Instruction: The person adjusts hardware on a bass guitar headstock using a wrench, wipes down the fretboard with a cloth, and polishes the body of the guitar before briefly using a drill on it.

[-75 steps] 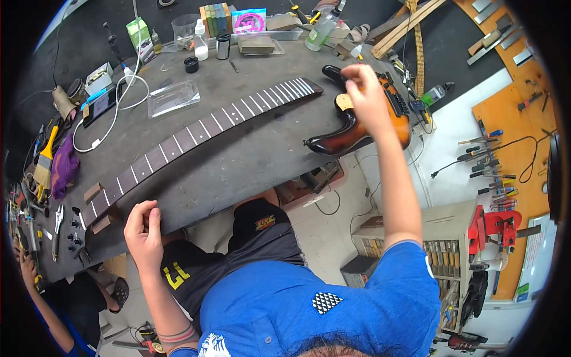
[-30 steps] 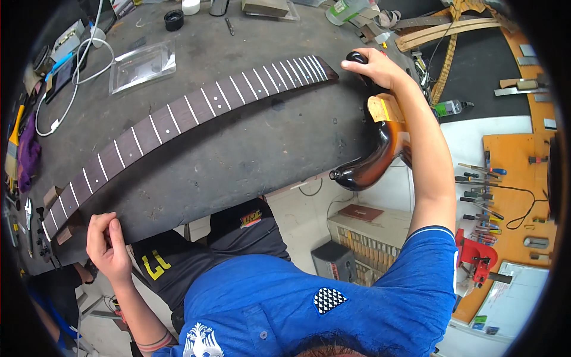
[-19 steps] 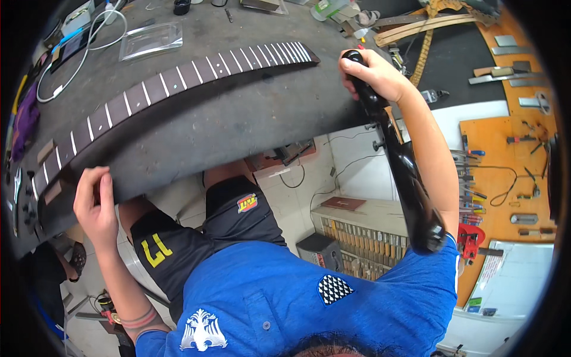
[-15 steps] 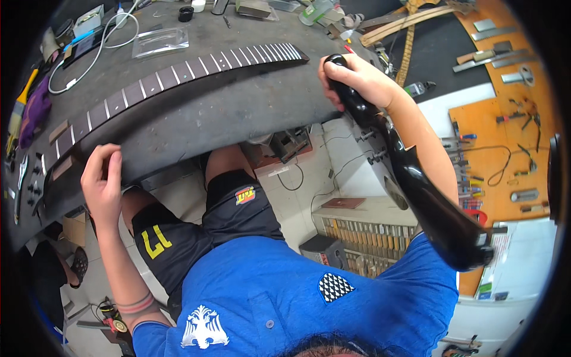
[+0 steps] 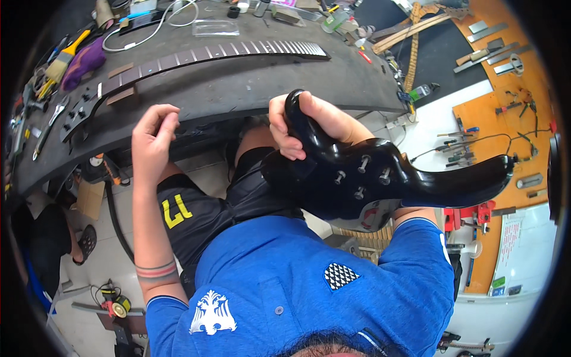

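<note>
My right hand (image 5: pixel 315 122) grips a glossy black electric guitar body (image 5: pixel 333 154) by one horn. The body is tilted over my lap, its back face showing several bolts (image 5: pixel 364 163) standing up out of it. My left hand (image 5: pixel 156 134) hangs in the air near the bench's front edge, its fingers curled in; whether something small sits in them is hidden. Beyond it lies a guitar neck (image 5: pixel 211 53) with its fretboard up. Its black headstock (image 5: pixel 80 116) with tuners points left, and a small wooden block (image 5: pixel 122 96) sits beside the neck.
On the dark workbench (image 5: pixel 238 83) are a purple cloth (image 5: pixel 85 62), a brush (image 5: pixel 68 53), a wrench (image 5: pixel 50 126), a white cable (image 5: pixel 160 27) and a clear plastic package (image 5: pixel 215 27). Tools hang on an orange board (image 5: pixel 476 113) at right. Another person's leg (image 5: pixel 68 238) shows at lower left.
The guitar body has swung from edge-on at the right to lie across my lap, its back now turned into view. My right hand moved left and nearer. My left hand stayed curled.
</note>
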Available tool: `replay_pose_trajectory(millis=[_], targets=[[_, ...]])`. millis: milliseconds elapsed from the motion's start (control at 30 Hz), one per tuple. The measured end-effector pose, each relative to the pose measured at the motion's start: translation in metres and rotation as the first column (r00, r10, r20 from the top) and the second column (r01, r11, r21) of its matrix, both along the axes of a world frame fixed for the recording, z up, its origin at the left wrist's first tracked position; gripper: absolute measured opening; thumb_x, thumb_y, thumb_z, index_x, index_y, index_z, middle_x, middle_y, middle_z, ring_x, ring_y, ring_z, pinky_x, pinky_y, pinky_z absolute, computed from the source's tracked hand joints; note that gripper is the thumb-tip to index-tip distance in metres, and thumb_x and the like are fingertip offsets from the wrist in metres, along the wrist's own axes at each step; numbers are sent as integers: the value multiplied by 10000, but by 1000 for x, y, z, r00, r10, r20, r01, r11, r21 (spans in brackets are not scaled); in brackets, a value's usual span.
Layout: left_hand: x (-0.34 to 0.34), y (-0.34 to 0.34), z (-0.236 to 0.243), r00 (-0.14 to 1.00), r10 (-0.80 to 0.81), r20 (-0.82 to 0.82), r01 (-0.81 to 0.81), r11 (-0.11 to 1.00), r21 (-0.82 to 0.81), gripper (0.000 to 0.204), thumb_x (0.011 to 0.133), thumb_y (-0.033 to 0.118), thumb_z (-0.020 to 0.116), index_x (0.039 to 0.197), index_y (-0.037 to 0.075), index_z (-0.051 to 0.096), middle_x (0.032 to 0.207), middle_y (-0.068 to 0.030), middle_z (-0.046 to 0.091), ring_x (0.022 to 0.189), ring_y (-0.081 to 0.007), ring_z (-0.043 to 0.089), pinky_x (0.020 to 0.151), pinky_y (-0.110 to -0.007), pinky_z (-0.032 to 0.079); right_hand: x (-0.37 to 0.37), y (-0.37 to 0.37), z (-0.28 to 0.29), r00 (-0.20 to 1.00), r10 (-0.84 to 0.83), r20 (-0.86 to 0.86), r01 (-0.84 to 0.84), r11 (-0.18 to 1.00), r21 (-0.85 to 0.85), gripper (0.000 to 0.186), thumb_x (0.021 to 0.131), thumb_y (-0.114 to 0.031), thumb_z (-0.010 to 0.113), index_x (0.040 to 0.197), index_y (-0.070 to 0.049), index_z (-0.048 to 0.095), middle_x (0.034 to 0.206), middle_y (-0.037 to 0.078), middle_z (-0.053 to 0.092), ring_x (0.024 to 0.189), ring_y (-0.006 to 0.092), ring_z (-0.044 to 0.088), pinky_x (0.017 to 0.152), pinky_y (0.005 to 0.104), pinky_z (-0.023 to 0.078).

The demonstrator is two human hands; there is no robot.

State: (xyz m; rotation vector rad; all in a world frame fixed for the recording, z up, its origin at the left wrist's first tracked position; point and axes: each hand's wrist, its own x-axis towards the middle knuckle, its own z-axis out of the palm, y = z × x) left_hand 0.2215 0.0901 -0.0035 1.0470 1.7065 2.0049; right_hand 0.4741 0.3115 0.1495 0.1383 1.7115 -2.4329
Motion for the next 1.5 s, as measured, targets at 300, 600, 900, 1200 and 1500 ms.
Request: replay_pose_trajectory(millis=[300,600,900,1200,1500], targets=[[29,-62,-14,995,92,-34,-98,959,-265,135,1024,65,734,1134,-3,773,997,-71,748,920,-150,704,814,-324,560,-28,-3,-46,992,98,-78,-91,993,80,765,1023,-802,601,1006,-40,545,724,73,564,611,183,597,644,361,522],[-162,-131,86,644,746,-168,-732,665,144,184,1097,91,634,1237,18,729,1000,-51,756,855,-104,690,758,-272,555,-45,1,-40,978,-23,-207,30,999,33,466,1038,-385,771,1266,-10,615,1080,125,683,892,226,725,804,358,594],[-346,-30,76,605,16,-796,-688,514,-512,302,1003,212,733,1252,44,757,1157,-224,786,1110,-386,759,998,-500,580,-65,29,-45,935,-13,-353,79,982,172,123,1058,-112,658,1110,-2,673,1060,117,656,948,227,676,879,366,539],[-327,-40,139,766,615,187,-610,604,514,351,1114,213,575,1314,-38,717,1306,-170,761,1178,-311,740,1089,-457,582,-95,93,-89,921,-107,-374,145,987,75,133,1080,-44,676,1196,-23,736,1179,54,701,1083,173,723,975,358,585],[68,73,99,914,401,57,-389,831,398,205,1148,195,603,1277,49,538,1091,-132,688,1001,-201,687,930,-336,568,-94,88,-91,964,-115,-241,127,991,34,146,1107,-110,682,1233,-42,708,1082,48,730,1031,162,726,951,333,584]])
